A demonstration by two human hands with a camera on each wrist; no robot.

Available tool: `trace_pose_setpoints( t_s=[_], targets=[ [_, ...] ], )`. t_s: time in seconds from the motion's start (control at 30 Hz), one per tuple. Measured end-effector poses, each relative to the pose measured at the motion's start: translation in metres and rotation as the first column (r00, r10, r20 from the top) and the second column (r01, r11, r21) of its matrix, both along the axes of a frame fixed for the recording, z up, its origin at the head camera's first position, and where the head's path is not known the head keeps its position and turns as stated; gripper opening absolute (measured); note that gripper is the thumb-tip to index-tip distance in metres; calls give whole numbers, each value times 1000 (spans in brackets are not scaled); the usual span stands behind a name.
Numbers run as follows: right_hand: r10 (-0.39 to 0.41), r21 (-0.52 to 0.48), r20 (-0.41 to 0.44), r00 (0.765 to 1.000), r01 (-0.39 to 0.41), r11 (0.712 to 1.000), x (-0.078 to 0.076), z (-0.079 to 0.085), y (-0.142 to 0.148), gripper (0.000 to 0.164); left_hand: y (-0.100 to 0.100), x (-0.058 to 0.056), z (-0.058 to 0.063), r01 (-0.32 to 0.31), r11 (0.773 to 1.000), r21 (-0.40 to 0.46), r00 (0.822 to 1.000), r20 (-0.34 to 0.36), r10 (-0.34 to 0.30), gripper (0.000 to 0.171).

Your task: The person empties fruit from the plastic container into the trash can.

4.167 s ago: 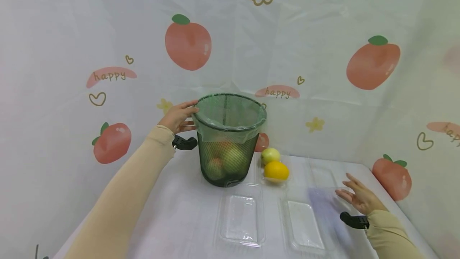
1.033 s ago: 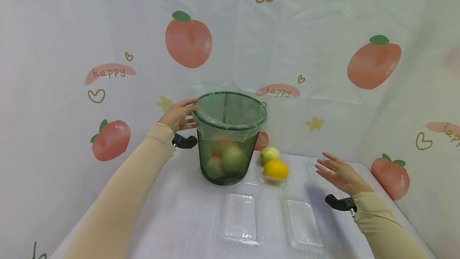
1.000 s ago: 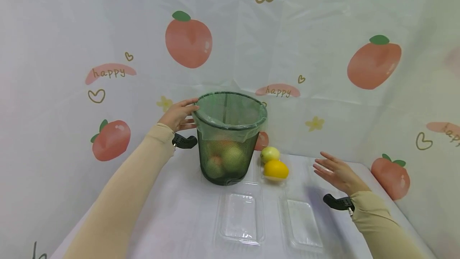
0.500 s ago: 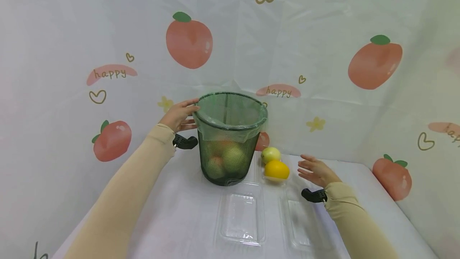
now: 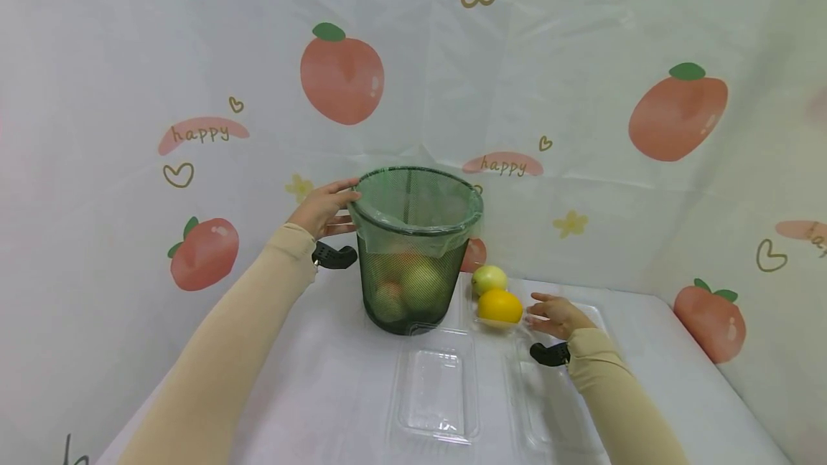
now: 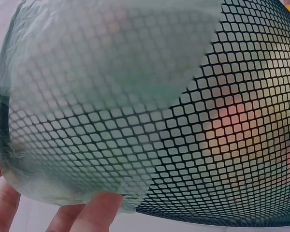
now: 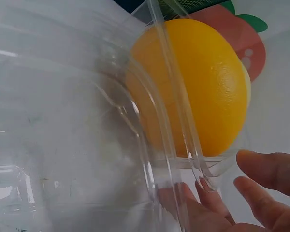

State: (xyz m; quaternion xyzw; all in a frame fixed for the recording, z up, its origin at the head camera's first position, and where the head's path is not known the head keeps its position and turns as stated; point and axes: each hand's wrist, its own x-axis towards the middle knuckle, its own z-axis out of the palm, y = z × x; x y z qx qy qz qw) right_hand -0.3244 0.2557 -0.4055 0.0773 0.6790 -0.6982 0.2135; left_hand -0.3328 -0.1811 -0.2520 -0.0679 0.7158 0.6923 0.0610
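Observation:
In the head view a dark green mesh basket point(image 5: 413, 271), lined with a translucent bag, stands on the table with several fruits inside. My left hand point(image 5: 326, 210) touches its rim at the left; the left wrist view shows fingertips point(image 6: 99, 212) along the rim's outer side. A smooth yellow-orange oval fruit point(image 5: 500, 306) lies in a clear plastic container beside a pale green fruit point(image 5: 489, 280). Just right of the yellow-orange fruit is my right hand point(image 5: 557, 316), fingers apart and holding nothing. In the right wrist view its fingers point(image 7: 270, 169) surround the container's corner; whether they touch it is unclear.
Two clear plastic containers lie in front: one container point(image 5: 413, 429) before the basket, another container point(image 5: 528, 436) below my right forearm. A white curtain point(image 5: 555, 34) printed with fruit hangs close behind the table point(image 5: 678, 379).
My right hand has moved left from the table's right side to the yellow-orange fruit, rising partway and then lowering. My left hand and the basket stay in place.

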Motion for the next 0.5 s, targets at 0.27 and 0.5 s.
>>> trace_pose_setpoints(
  t_s=[0.27,0.5],
  targets=[
    [34,-45,44,998,-32,998,-4,-3,-5,68,-1,1,0,8,1000,-4,1000,-1,-8,52],
    [22,-60,74,997,-18,998,-5,-3,-11,71,-1,4,1,26,1000,-7,1000,-11,-26,54]
  ],
)
